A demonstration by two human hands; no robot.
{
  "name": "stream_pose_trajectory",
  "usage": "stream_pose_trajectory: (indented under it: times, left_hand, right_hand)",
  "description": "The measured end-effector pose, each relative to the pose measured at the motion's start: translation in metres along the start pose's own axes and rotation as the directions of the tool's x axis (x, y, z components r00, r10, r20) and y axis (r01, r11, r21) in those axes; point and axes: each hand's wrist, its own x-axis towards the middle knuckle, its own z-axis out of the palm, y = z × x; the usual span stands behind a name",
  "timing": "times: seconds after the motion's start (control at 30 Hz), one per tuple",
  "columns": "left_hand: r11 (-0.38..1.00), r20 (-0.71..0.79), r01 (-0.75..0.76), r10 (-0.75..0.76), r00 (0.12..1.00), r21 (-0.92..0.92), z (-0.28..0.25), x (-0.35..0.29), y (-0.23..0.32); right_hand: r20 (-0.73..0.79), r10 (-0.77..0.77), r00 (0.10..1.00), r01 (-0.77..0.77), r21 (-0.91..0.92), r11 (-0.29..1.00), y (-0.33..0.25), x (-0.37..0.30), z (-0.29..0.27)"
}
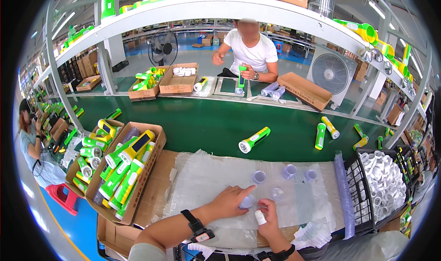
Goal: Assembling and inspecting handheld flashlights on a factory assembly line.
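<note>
My left hand (pixel 229 201) reaches over the plastic-covered work surface, its index finger extended and the other fingers around a clear plastic cup (pixel 247 201). My right hand (pixel 271 218) is close by on the right, fingers curled. A short white cylindrical piece (pixel 260 217) shows at its thumb; whether it is held or worn I cannot tell. Just beyond the hands stand more clear cups: one cup (pixel 259 177) ahead of my left hand, another cup (pixel 289 171) farther right, a third cup (pixel 311 175) beside that, and a flatter clear piece (pixel 277 193) nearer.
Left, a cardboard box (pixel 154 169) holds green-yellow flashlights. Right, a black crate (pixel 364 201) holds white rings, with a long clear plastic stack (pixel 344 194) beside it. A flashlight (pixel 254 140) lies on the green belt (pixel 197 123). Across it, a co-worker (pixel 252 49) holds another flashlight.
</note>
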Motion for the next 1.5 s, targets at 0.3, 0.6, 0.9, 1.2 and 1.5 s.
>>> stream_pose_trajectory:
  times: [0.3, 0.6, 0.9, 1.2, 1.5]
  left_hand:
    - [0.994, 0.069, -0.003, 0.01, 0.998, -0.11, -0.005, -0.004, -0.011]
    - [0.998, 0.021, 0.027, -0.026, 0.999, -0.049, -0.009, -0.004, -0.014]
    - [0.999, 0.028, 0.041, -0.04, 0.999, -0.027, -0.011, -0.003, -0.011]
    - [0.999, -0.014, 0.032, -0.033, 0.999, -0.042, -0.01, -0.004, -0.015]
    - [1.0, -0.026, -0.019, 0.018, 0.999, -0.023, -0.01, -0.004, -0.012]
  right_hand:
    - [-0.023, -0.019, 1.0, 0.019, -0.02, 1.0, -0.01, 0.002, 0.001]
    - [0.099, -0.047, 0.994, 0.075, -0.301, 0.951, -0.014, 0.003, 0.0]
    - [0.091, 0.005, 0.996, 0.027, -0.351, 0.936, -0.014, 0.002, 0.003]
    - [0.173, -0.049, 0.984, 0.119, -0.425, 0.897, -0.02, 0.004, 0.002]
    - [0.18, -0.087, 0.98, 0.157, -0.424, 0.892, -0.024, 0.005, 0.002]
